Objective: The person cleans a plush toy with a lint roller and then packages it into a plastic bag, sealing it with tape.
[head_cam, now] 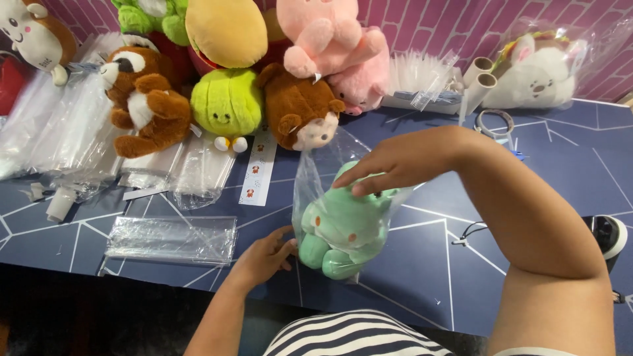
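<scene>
A mint-green plush toy [339, 227] sits inside a clear plastic bag [311, 178] standing on the dark blue table [422, 264]. My right hand [395, 161] comes in from the right and presses on the top of the plush at the bag's mouth, fingers curled over it. My left hand [264, 257] rests at the bag's lower left, fingers touching the plastic near the toy's foot.
Several plush toys crowd the back: a brown one [300, 109], a lime one [227, 102], a pink one [330, 39], a raccoon-like one [145, 99]. Flat clear bags [171, 238] lie at left. A white bagged plush [541, 76], cardboard tubes [480, 78] and a tape roll [494, 122] sit back right.
</scene>
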